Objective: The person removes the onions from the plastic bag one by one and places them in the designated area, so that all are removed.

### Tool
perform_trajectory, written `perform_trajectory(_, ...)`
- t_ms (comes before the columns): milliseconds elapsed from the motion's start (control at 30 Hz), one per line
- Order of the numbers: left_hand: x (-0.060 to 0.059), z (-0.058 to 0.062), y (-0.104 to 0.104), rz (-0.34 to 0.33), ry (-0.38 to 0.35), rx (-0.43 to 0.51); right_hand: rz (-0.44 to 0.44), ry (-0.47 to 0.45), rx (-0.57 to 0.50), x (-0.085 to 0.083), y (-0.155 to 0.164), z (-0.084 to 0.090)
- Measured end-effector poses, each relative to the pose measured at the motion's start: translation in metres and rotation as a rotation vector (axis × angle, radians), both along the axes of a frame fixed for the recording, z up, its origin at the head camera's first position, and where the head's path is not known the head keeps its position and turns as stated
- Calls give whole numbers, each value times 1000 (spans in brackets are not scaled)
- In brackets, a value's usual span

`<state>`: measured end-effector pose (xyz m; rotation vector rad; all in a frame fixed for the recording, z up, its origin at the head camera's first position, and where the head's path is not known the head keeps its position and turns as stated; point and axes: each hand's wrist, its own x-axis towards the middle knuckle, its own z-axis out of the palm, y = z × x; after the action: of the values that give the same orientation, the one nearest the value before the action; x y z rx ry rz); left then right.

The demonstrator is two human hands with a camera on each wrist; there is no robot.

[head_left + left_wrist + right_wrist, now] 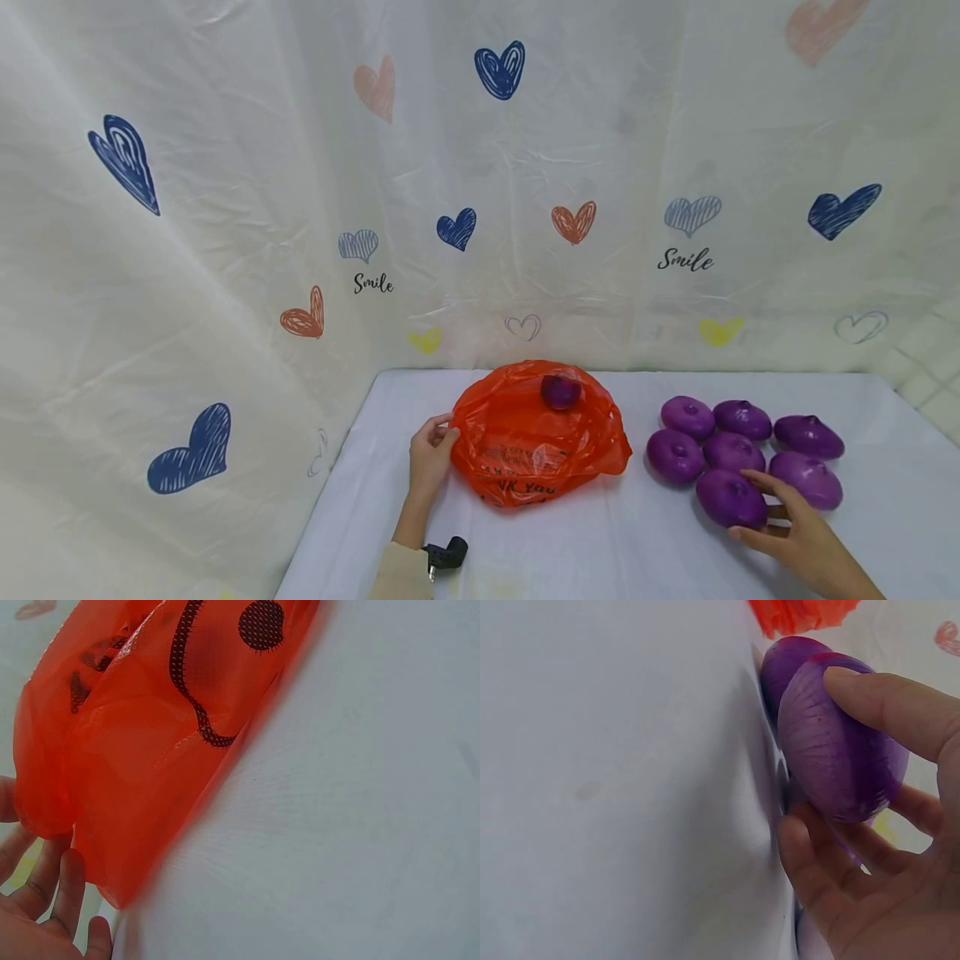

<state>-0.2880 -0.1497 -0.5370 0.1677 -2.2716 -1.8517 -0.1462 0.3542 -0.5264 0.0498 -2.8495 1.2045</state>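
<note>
An orange plastic bag [536, 442] lies open in the middle of the white table, with one purple onion [561, 390] resting in it near the back. My left hand [444, 433] pinches the bag's left rim; the left wrist view shows the bag [150, 735] up close with my fingers [67, 892] at its edge. To the right lies a cluster of several purple onions [738, 437]. My right hand [753, 508] grips the nearest onion [727, 497] of that cluster. In the right wrist view, thumb and fingers [877, 701] curl round this onion [855, 765].
A white cloth covers the table [570, 550], whose left edge runs diagonally near my left arm. A white curtain with printed hearts [457, 229] hangs close behind and to the left. A small black device [446, 554] sits at my left wrist.
</note>
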Motion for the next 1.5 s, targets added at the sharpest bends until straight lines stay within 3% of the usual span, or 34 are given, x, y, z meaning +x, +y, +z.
perform_trajectory(800, -1, -1, 1, 12, 2, -3, 66, -164, -17, -4, 4, 0)
perform_trajectory(1500, -1, -1, 0, 8, -1, -4, 92, -105, -63, -2, 8, -8)
